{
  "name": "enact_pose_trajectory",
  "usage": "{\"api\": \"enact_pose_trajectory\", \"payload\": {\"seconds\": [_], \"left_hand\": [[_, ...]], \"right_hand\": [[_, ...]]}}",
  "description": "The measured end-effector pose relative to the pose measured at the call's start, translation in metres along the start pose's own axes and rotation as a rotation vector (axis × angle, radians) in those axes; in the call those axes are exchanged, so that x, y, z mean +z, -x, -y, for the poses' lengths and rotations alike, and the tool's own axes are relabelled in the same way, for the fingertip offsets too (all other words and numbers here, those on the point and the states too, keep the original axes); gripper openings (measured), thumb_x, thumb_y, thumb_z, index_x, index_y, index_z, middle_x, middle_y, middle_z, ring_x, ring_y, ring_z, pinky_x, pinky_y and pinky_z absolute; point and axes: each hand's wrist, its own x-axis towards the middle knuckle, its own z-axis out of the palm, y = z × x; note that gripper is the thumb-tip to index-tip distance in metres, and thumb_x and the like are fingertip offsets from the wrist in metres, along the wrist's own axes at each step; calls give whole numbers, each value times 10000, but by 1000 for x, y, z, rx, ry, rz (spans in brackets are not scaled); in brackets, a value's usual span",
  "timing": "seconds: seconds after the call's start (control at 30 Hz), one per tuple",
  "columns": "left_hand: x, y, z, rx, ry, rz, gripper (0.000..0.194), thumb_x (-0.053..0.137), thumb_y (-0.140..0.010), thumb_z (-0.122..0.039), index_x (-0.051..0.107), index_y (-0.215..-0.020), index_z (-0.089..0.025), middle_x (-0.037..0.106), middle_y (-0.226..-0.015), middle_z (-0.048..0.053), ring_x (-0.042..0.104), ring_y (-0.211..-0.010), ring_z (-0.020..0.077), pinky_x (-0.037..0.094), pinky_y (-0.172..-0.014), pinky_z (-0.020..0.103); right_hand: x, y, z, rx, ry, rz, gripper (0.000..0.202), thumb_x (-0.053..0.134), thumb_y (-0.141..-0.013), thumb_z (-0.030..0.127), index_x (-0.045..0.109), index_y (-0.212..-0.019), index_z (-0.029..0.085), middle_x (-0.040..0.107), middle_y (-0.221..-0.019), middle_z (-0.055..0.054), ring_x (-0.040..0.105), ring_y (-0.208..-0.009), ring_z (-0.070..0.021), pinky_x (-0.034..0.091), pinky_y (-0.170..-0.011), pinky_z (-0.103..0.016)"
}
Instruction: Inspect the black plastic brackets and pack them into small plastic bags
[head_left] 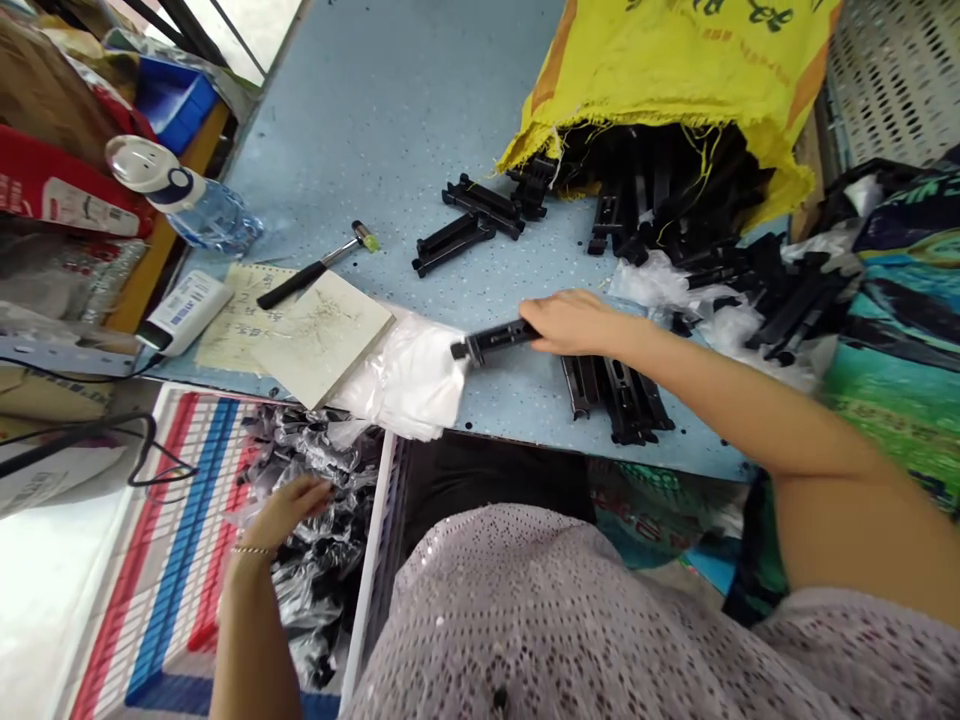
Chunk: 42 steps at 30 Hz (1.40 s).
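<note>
The right grip [568,322] grasps a black part [491,342] by one end, so its tip could snag plastic bags [429,388] at eight o'clock; the left grip's [291,508] hold is unclear.

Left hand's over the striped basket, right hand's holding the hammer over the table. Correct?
Not the hammer: the head view shows the right hand holding a black part over the table. Left hand over the striped basket is correct.

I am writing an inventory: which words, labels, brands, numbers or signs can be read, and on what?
None reads reliably.
Yellow sack: large characters, upside down, cut off.
Notepad: handwriting, blurred.
White device: blue print, too small.
Red package: label, blurred.
Blue-green bag: white marks, cut off.
Cardboard, left: print, blurred.
</note>
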Motion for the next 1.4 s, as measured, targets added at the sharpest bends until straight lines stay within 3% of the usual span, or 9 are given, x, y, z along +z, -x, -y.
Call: {"api": "enact_pose_trajectory", "payload": {"seconds": [0.13,0.23,0.33,0.53,0.77,0.93,1.13,1.3,1.4], "left_hand": [[50,-58,-82,117,180,8,321,587,-977,-493,725,-1114,-238,794,-952,71,759,-775,214,661,-745,384],[93,-103,-130,248,-116,-196,231,640,-947,-361,719,-1017,-155,742,-1056,165,717,-968,281,602,-891,441],[107,-131,-138,254,-212,-172,167,620,-942,-274,692,-826,-178,726,-934,136,687,-937,275,565,-846,388],[83,-137,-116,48,249,-123,160,751,-821,-331,681,-769,-197,649,-707,4,593,-653,153,481,-619,268],[75,-131,-116,132,252,-157,156,690,-858,-321,762,-785,-203,729,-838,46,677,-830,183,536,-786,305],[80,-131,-125,212,159,-158,171,650,-886,-254,785,-793,-203,743,-880,60,705,-876,185,567,-814,308],[60,-118,-136,325,75,-448,101,667,-895,-212,763,-909,-183,730,-1023,84,704,-884,177,595,-739,292],[61,-116,-131,405,-348,-265,336,480,-888,-36,777,-994,-151,706,-1227,178,701,-1047,285,599,-948,484],[61,-120,-127,365,-315,-245,449,477,-892,-36,726,-1248,-150,687,-1311,165,674,-1187,293,584,-1026,468]], "right_hand": [[-2,9,1,258,-517,-94,502,593,-953,545,568,-1294,179,738,-1017,-117,691,-927,-309,535,-848,-429],[10,24,7,174,-1067,-150,444,617,-944,476,579,-1302,216,710,-1163,-64,648,-1102,-268,525,-964,-419],[22,43,23,123,-1523,-158,407,755,-864,435,650,-1182,203,706,-1146,-54,653,-1099,-231,508,-1029,-426],[51,33,86,-3,-2180,-6,530,871,-754,501,681,-1175,242,748,-1082,-46,723,-1024,-221,577,-998,-431],[82,2,121,213,-2222,-147,419,888,-748,406,666,-1054,225,748,-1213,-69,748,-990,-193,632,-844,-330],[80,8,124,109,-2229,-118,479,879,-754,456,653,-1116,238,755,-1230,-68,751,-1008,-207,632,-883,-367],[103,-7,123,297,-2231,-133,438,887,-751,436,678,-1061,208,757,-1195,-70,730,-1078,-201,642,-842,-309],[103,8,117,234,-2173,-236,471,843,-800,477,667,-1154,221,748,-1214,-74,730,-1043,-188,626,-855,-307],[98,31,108,16,-2021,-161,621,784,-812,585,630,-1303,236,744,-1189,-81,733,-979,-218,627,-794,-359]]}}
